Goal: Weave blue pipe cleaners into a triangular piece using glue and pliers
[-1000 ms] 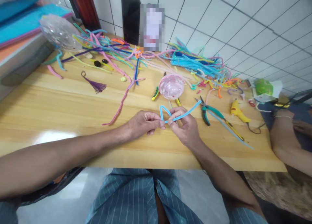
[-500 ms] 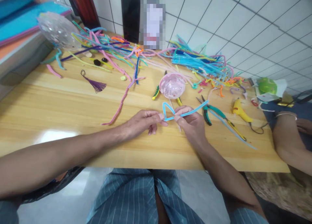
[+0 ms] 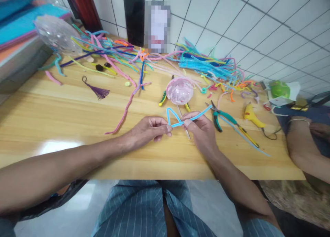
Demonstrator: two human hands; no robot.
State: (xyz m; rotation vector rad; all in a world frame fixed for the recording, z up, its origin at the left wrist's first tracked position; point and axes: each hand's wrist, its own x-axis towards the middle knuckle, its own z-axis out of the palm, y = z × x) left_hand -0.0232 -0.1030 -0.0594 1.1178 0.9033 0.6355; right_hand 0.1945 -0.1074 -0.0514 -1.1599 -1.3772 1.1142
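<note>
A light blue pipe cleaner (image 3: 177,118) is bent into a small pointed loop above the wooden table (image 3: 64,106). My left hand (image 3: 148,130) pinches one end of it at the loop's left foot. My right hand (image 3: 202,130) pinches it where the strands cross, and the long free end sticks out up and to the right. Just behind the loop lies a clear pink ball (image 3: 179,90) on the table.
Heaps of coloured pipe cleaners (image 3: 206,66) cover the back of the table. Green-handled pliers (image 3: 220,118), a yellow glue gun (image 3: 251,116), a purple tassel (image 3: 99,91) and a long pink pipe cleaner (image 3: 126,108) lie around. Another person's arm (image 3: 306,151) rests at the right edge.
The loop has tightened and narrowed between my fingers, and both hands have shifted slightly left. The free end has dropped a little.
</note>
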